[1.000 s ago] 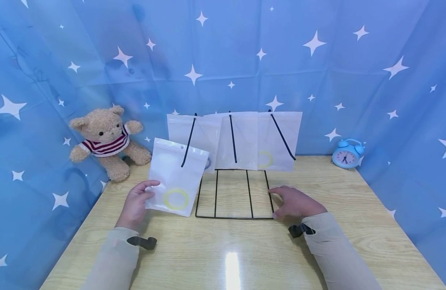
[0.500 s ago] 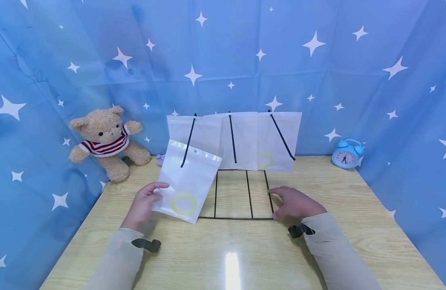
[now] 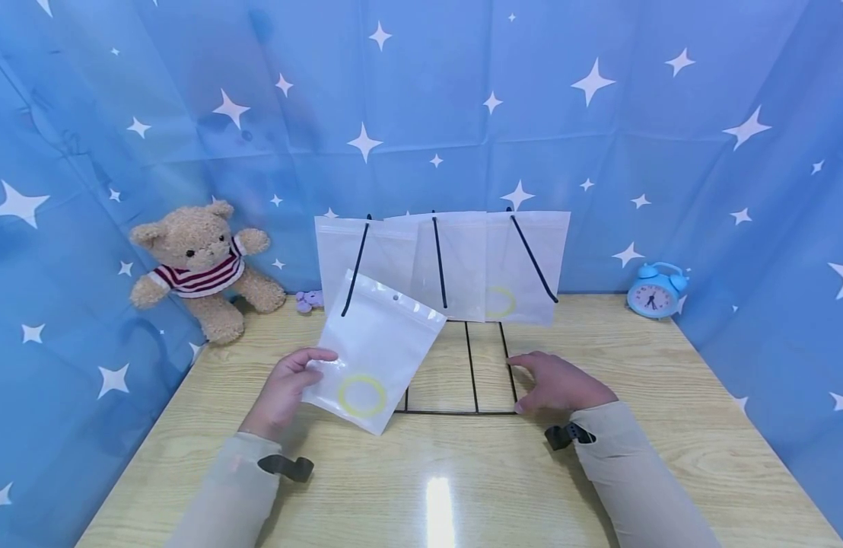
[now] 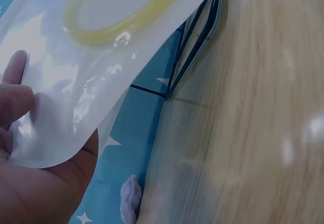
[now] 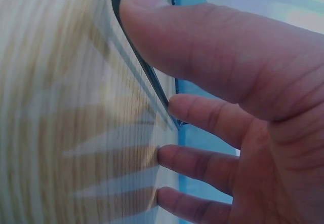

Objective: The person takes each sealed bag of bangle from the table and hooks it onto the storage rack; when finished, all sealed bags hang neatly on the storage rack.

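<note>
My left hand point(image 3: 284, 392) pinches the left edge of a white zip bag point(image 3: 387, 327), with the thumb on its front face. A yellow ring point(image 3: 341, 396) shows near the bag's bottom, and a small hole pierces its top strip. Tilted, the bag overlaps the left prong point(image 3: 356, 266) of a black wire rack point(image 3: 472, 365). My right hand point(image 3: 561, 383) touches the right side of the rack's base, thumb at the front corner, index finger farther back. In the right wrist view the thumb point(image 5: 187, 46) lies against the wire and the other fingers extend to the tabletop.
Three white bags hang on the rack: a left bag point(image 3: 339, 247), a middle bag point(image 3: 459, 259) and a right bag point(image 3: 531, 262) with a yellow ring. A teddy bear point(image 3: 202, 266) and small purple toy point(image 3: 308, 301) sit left, a blue alarm clock point(image 3: 656, 291) right.
My left hand has moved right and slightly nearer with the bag, which has tilted further clockwise. The purple toy has come into view behind it. My right hand has stayed put.
</note>
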{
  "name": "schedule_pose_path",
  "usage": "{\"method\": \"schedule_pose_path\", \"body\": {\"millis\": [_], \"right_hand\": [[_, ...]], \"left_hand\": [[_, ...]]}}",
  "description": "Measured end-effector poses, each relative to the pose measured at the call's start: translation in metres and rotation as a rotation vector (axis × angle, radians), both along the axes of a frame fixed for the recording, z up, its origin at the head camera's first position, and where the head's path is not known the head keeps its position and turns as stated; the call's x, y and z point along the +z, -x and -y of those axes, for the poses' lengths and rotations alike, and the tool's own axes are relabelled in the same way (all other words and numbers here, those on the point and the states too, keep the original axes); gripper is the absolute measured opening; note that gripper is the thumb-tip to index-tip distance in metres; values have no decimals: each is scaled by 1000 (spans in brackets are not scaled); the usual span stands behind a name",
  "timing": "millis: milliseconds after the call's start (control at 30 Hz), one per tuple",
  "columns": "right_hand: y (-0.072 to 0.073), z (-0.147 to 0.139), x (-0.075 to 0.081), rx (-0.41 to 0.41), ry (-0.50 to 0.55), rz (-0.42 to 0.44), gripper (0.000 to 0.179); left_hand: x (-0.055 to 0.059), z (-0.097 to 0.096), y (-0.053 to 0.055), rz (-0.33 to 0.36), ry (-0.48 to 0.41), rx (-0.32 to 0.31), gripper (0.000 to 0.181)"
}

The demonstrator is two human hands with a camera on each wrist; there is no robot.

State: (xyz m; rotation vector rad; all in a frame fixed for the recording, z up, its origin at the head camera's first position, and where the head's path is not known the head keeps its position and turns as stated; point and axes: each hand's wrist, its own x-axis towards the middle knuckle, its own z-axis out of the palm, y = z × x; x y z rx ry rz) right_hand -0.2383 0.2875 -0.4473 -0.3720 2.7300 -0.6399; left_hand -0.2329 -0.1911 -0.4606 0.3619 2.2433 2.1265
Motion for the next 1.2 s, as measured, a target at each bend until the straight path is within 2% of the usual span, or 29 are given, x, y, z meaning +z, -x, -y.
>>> {"method": "schedule_pose_path", "body": {"millis": [333, 633, 933, 1200], "right_hand": [[-1, 0, 0, 7, -3, -5, 88], [0, 0, -1, 2, -14, -9, 88], [1, 0, -1, 6, -10, -14, 88], [0, -1, -2, 0, 0, -9, 88]], "left_hand": [[5, -12, -7, -37, 49, -74, 33], [11, -22, -14, -95, 63, -113, 30], [20, -32, -24, -147, 3, -189, 33], [21, -36, -27, -204, -70, -264, 48]]}}
